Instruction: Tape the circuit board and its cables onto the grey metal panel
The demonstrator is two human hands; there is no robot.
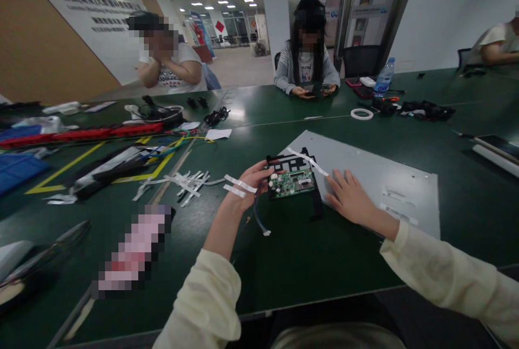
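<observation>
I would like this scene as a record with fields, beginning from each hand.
left hand: holds thin black frame with green circuit board; two short white strips across its back
right hand: fingers spread, fingertip at one end of long white strip
near right hand: flat light-grey panel
left of hands: loose pile of white strips
farther away: white ring-shaped roll; clear plastic bottle

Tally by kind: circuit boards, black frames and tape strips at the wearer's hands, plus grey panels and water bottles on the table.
Green circuit board: 1
Black frame: 1
White tape strips, two on left hand, one at right hand: 3
Grey panel: 1
Water bottle: 1
Total: 7
</observation>
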